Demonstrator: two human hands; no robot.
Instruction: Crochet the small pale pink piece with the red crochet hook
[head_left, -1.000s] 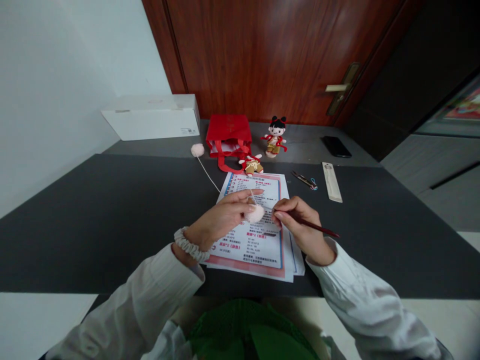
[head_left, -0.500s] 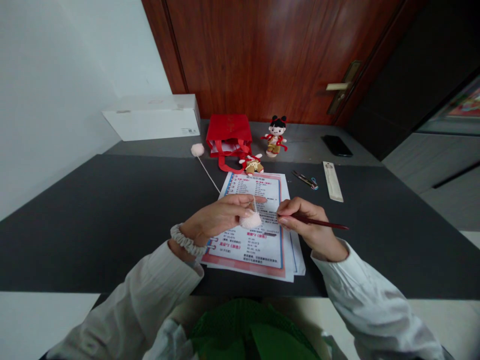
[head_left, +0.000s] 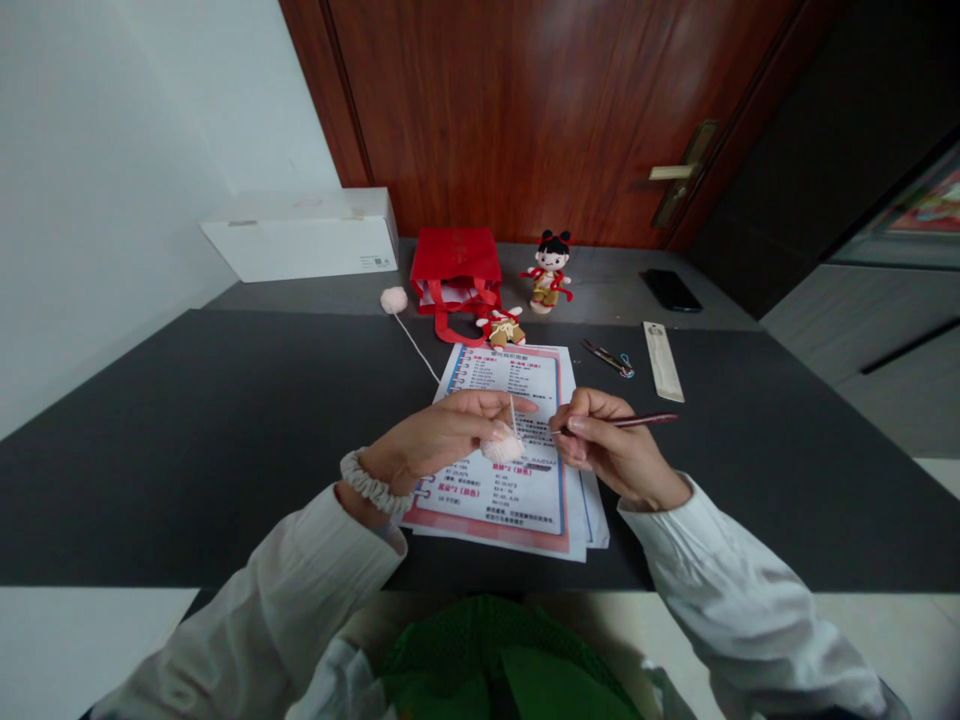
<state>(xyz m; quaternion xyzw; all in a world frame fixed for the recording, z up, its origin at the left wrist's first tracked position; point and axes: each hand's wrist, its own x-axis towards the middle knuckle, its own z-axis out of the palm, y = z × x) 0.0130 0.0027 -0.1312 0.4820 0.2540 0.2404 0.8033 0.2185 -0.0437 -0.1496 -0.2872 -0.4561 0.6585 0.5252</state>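
Over the printed pattern sheets (head_left: 487, 520), my left hand (head_left: 442, 435) pinches a small pale-pink crochet piece (head_left: 503, 447). A strand of yarn rises from the piece to the extended index finger. My right hand (head_left: 611, 445) grips a dark red crochet hook (head_left: 646, 419), its thin tip pointing left towards the piece, a small gap apart from it. From a pale-pink yarn ball (head_left: 394, 300) at the back left, yarn runs across the black table and under the left hand.
Behind the sheets are a red bag (head_left: 456, 258), a headless doll body (head_left: 504, 327) and a finished crochet doll (head_left: 551, 272). To the right lie small scissors (head_left: 606, 356), a beige packet (head_left: 663, 361) and a phone (head_left: 671, 291). A white box (head_left: 304, 238) stands back left.
My right hand has changed its grip on the hook, with the fingers more curled around it and the handle end raised and further left. My left hand stays nearly in place, the piece slightly lower.
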